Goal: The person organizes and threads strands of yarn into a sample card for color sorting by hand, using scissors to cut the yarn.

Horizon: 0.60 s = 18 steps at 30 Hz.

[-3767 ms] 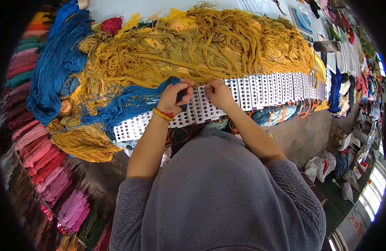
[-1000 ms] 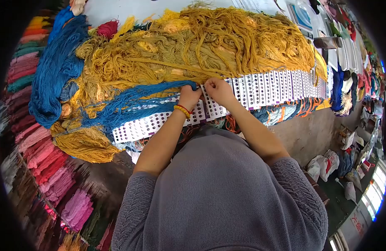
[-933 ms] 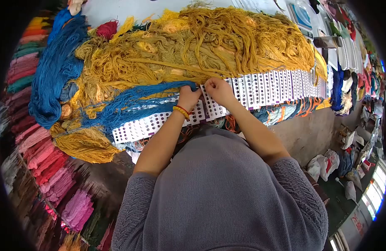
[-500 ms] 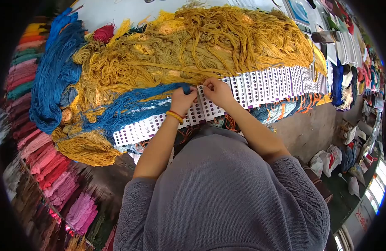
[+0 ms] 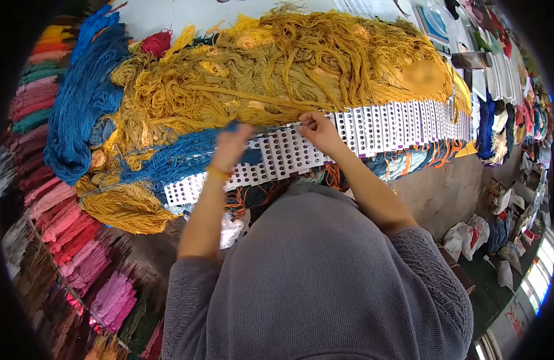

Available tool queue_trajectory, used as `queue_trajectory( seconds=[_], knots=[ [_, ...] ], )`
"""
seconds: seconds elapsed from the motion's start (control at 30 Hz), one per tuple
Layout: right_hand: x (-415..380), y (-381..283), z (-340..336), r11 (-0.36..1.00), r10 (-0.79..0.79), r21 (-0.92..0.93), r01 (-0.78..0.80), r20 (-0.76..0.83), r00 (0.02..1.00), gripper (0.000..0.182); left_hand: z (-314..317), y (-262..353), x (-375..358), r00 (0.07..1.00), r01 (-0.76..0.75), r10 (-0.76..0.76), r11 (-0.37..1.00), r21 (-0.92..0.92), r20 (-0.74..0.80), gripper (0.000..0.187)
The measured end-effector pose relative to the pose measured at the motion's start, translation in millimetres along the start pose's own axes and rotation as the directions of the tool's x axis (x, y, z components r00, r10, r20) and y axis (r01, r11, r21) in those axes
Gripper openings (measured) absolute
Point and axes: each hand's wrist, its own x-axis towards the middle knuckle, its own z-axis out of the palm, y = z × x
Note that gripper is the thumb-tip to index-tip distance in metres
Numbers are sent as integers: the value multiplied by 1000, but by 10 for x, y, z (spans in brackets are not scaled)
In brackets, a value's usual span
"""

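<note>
My left hand [image 5: 232, 149] is smeared by motion over the left part of the row of white hole-punched cards [image 5: 280, 155]. Blue yarn [image 5: 187, 147] shows at its fingers on both sides, and the hand appears closed around some of it. Over the upper edge of the cards, my right hand [image 5: 320, 133] has its thumb and forefinger pinched together. What lies between those fingertips is too small to make out. A broad heap of mustard-yellow yarn [image 5: 277, 78] lies just beyond both hands.
A thick blue skein [image 5: 81, 114] hangs at the left end of the table. Pink and red skeins [image 5: 115, 300] line a rack at lower left. A dark cylinder [image 5: 471, 60] lies at far right. Plastic bags [image 5: 469, 237] stand on the floor at right.
My left hand has swung left, away from my right hand, with blue yarn at its fingers. My right hand has shifted slightly right and stays pinched.
</note>
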Motion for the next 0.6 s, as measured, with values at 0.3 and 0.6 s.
queue_trajectory(
  seconds=[0.3,0.6],
  knots=[
    [62,28,158,998,-60,6,60,-68,996,21,-1252,-373,-377,927,-47,-138,879,-475,-348,44],
    [-511,-792,355,935,17,342,-91,213,977,10,413,625,-703,926,221,180,450,-865,331,57]
  ],
)
